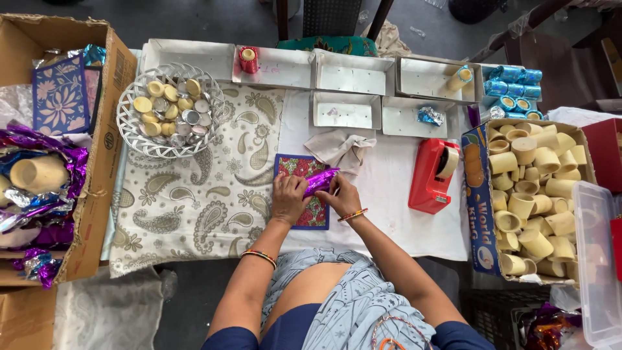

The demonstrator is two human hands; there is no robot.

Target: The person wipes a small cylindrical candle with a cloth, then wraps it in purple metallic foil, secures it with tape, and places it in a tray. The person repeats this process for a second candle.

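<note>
Head view: a purple foil roll (321, 181) is held tight by the left hand (287, 198) and right hand (341, 196). It looks light and crinkly, so it is best gripped gently around the middle.

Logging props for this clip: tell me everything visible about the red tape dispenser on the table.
The red tape dispenser is a glossy, plastic-looking desktop type with a wedge-shaped body. A roll of pale tape sits in its upper part. It stands upright on the white cloth, right of the person's right hand and left of the cardboard box of cream cylinders, close to the box. Neither hand touches it; whether it touches the box cannot be told.
</note>
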